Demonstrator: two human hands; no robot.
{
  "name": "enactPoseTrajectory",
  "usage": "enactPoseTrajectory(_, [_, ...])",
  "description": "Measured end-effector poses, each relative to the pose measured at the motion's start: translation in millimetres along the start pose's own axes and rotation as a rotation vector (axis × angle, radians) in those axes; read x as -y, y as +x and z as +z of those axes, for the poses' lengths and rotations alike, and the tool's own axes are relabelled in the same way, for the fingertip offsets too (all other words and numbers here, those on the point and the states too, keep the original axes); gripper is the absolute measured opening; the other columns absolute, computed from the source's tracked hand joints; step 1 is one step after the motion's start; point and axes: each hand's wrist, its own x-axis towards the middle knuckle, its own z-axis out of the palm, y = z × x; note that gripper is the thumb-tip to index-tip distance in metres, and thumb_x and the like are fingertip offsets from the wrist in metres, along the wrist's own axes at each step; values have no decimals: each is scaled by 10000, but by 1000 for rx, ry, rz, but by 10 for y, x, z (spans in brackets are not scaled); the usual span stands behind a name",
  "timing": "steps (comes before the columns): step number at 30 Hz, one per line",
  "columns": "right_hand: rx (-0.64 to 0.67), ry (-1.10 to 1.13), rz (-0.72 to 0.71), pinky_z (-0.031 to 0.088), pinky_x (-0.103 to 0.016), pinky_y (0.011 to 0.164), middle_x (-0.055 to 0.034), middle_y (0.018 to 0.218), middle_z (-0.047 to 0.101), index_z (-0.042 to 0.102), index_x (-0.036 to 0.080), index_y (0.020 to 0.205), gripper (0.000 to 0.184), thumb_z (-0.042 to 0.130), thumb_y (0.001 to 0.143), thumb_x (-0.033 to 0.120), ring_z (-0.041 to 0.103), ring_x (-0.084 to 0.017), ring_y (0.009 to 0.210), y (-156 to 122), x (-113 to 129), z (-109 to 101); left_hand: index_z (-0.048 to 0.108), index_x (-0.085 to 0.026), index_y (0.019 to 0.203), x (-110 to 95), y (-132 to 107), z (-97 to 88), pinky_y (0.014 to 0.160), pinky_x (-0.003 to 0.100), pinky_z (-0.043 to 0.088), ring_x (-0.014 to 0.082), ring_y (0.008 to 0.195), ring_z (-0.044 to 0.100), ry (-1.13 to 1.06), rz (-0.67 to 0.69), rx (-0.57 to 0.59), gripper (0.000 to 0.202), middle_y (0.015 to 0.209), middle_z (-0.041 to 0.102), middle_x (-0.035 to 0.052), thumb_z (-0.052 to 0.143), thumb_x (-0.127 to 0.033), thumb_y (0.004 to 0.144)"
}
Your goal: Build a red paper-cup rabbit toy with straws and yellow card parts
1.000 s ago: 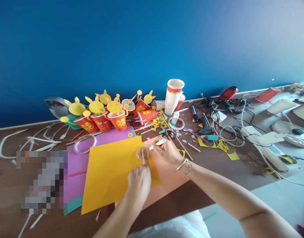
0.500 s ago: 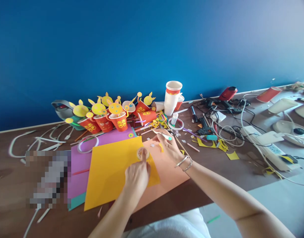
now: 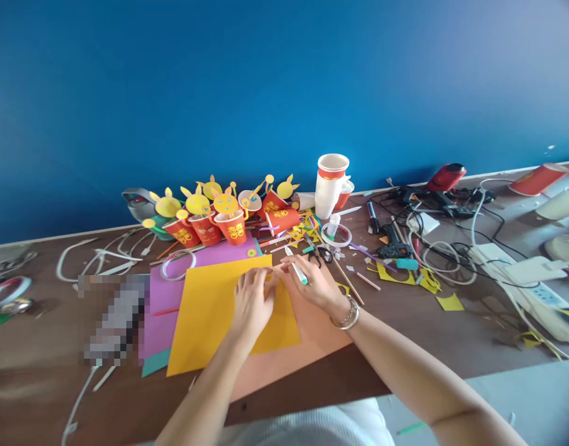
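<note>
My left hand (image 3: 252, 303) rests over the yellow paper sheet (image 3: 210, 322), its fingers apart and bent downward. Whatever lies beneath its fingers is hidden. A white marker (image 3: 295, 266) with a green end is gripped in my right hand (image 3: 316, 284), which is closed around it at the sheet's upper right corner. Under the yellow sheet lies a peach paper sheet (image 3: 312, 337), showing on the right. A purple sheet (image 3: 161, 294) sticks out on the left. Black-handled scissors (image 3: 328, 254) lie just beyond my right hand.
Red paper cups (image 3: 231, 229) with yellow rabbit faces stand at the back, beside a white cup stack (image 3: 329, 192). Yellow paper scraps (image 3: 398, 274), a glue gun (image 3: 393, 241) and a power strip (image 3: 539, 291) lie to the right. A tape ring (image 3: 178, 266) is on the left.
My left hand has gone from a single finger pressing a clear tape roll to spread fingers; the roll is now hidden. My right hand has moved slightly nearer, still with the marker.
</note>
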Motion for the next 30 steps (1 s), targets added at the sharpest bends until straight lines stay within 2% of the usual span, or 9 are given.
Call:
enactPoseTrajectory(4, [56, -54, -57, 506, -319, 782, -67, 996, 684, 526, 236, 1175, 296, 434, 914, 134, 657, -197, 898, -18, 17, -20, 461, -208, 1122, 21, 15, -256, 882, 404, 490, 244, 1004, 594, -201, -111, -189, 367, 1079, 606, 85, 613, -253, 791])
enactPoseTrajectory(5, [75, -80, -72, 507, -326, 785, -70, 1013, 688, 520, 239, 1189, 314, 442, 908, 124, 660, -203, 903, -25, 21, -20, 443, -214, 1139, 23, -11, -317, 881, 397, 497, 239, 1013, 600, -236, -129, -202, 404, 1105, 599, 85, 623, -264, 781])
enactPoseTrajectory(7, [132, -153, -106, 500, -356, 820, -81, 1069, 686, 507, 237, 1225, 372, 470, 882, 98, 660, -221, 929, -41, 25, -17, 417, -229, 1167, 24, -112, -380, 891, 397, 503, 237, 1044, 603, -267, -132, -150, 459, 1148, 590, 84, 634, -256, 764])
enactPoseTrajectory(9, [186, -241, -134, 483, -394, 867, -93, 1123, 674, 503, 224, 1247, 436, 491, 842, 64, 655, -240, 963, -49, 29, -13, 409, -236, 1179, 27, -262, -345, 920, 402, 497, 238, 1081, 600, -272, -87, -60, 469, 1184, 581, 88, 627, -226, 763])
enactPoseTrajectory(12, [245, -328, -141, 473, -413, 893, -105, 1177, 650, 500, 209, 1263, 509, 495, 787, 28, 638, -254, 1020, -37, 53, -16, 386, -231, 1230, 45, -482, -170, 904, 394, 516, 247, 1114, 598, -250, 5, 71, 513, 1190, 581, 102, 604, -168, 769])
enactPoseTrajectory(14, [284, -345, -136, 468, -417, 913, -106, 1199, 636, 485, 208, 1282, 569, 500, 749, 9, 620, -257, 1064, -18, 83, -22, 349, -230, 1284, 68, -562, -51, 933, 417, 504, 269, 1187, 558, -220, 56, 84, 575, 1246, 557, 122, 591, -138, 770])
enactPoseTrajectory(18, [335, -360, -124, 448, -432, 960, -111, 1233, 615, 465, 211, 1302, 640, 500, 705, -16, 585, -258, 1127, 4, 132, -32, 296, -236, 1337, 116, -546, 68, 990, 454, 464, 277, 1206, 541, -236, 128, 109, 666, 1273, 547, 125, 626, -156, 765])
enactPoseTrajectory(23, [339, -327, -95, 464, -413, 947, -106, 1227, 609, 434, 218, 1328, 687, 465, 690, -34, 574, -247, 1142, -5, 140, -42, 290, -241, 1351, 148, -470, 115, 998, 473, 447, 276, 1194, 540, -242, 204, 120, 659, 1258, 552, 119, 597, -138, 777])
enactPoseTrajectory(30, [324, -294, -82, 452, -433, 968, -98, 1237, 609, 428, 229, 1344, 702, 448, 690, -25, 564, -254, 1155, -20, 98, -31, 284, -242, 1359, 176, -460, 166, 1018, 473, 437, 282, 1234, 511, -304, 164, 114, 665, 1302, 523, 125, 597, -155, 779])
